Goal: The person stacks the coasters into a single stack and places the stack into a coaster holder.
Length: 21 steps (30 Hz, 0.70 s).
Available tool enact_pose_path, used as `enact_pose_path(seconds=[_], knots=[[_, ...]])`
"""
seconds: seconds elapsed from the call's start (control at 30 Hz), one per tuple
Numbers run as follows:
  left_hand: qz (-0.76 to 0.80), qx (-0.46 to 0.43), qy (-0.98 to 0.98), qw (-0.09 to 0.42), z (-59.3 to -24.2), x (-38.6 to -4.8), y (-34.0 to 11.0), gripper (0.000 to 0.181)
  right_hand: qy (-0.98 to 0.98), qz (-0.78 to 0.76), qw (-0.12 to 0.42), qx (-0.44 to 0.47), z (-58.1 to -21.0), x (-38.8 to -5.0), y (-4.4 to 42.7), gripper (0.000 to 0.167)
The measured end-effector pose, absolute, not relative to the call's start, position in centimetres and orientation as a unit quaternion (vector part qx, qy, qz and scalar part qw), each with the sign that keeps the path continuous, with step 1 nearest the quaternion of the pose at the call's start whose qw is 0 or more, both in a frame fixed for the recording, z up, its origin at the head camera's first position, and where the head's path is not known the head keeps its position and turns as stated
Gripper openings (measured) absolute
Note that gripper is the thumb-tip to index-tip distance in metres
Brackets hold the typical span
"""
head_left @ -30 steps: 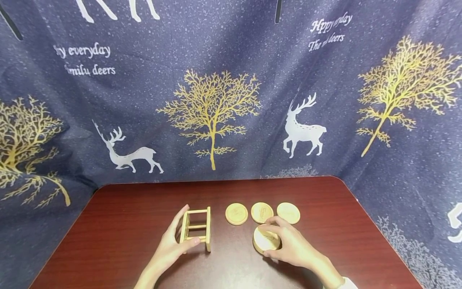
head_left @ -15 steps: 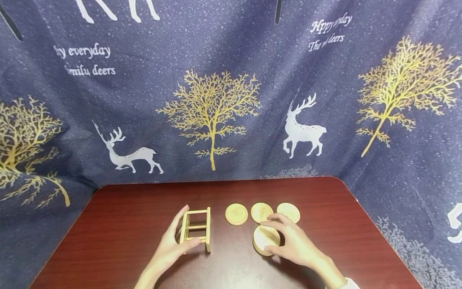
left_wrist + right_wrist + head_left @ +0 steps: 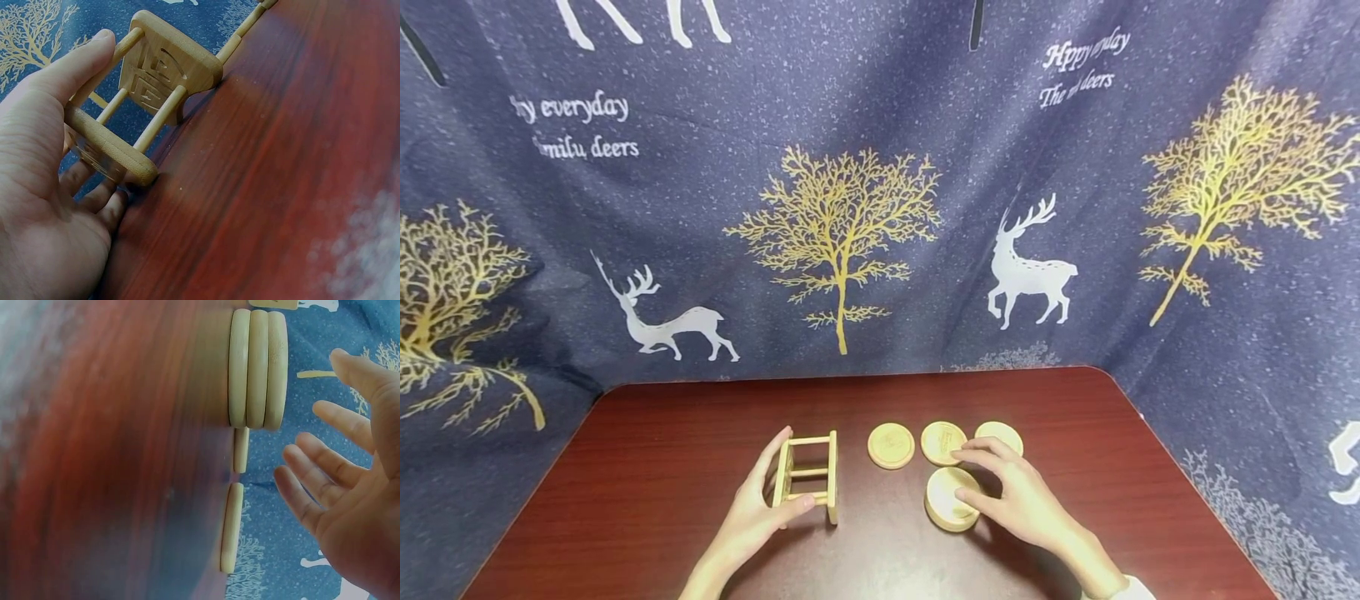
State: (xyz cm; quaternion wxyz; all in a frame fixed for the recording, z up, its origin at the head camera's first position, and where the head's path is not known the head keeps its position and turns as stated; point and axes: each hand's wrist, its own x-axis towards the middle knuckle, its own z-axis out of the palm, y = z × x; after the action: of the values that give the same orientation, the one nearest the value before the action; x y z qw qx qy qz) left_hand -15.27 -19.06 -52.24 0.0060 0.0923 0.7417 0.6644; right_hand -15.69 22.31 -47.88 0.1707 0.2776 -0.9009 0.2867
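Pale wood on a dark red table: small rack lower frame, a bit L of ctr; stack of three discs to its right. Above the stack, in a row: left disc, mid disc, right disc, the last partly behind the R hand.

L hand hasn't moved, AFAICT: rack gripped, thumb on its near bar, the rest round the far side.

R hand's the change. Half a sec ago its fingers were at the stack's rim; now they're off, spread loosely, nothing held, thumb over the stack's right edge in the head view. Right wrist view shows a clear gap betw. them & the stack.

Means, I'd say, it's let go for now: stack sits unaided on the table, all discs outside the rack, no disc in hand.
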Motion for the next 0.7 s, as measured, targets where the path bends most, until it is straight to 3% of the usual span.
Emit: enact_pose_path(seconds=[0.7], knots=[[0.665,0.089,0.742,0.006,-52.2,-15.2,-19.0,0.105,-0.902,0.281,0.187,0.267,-48.0,-15.9,23.5,0.048]])
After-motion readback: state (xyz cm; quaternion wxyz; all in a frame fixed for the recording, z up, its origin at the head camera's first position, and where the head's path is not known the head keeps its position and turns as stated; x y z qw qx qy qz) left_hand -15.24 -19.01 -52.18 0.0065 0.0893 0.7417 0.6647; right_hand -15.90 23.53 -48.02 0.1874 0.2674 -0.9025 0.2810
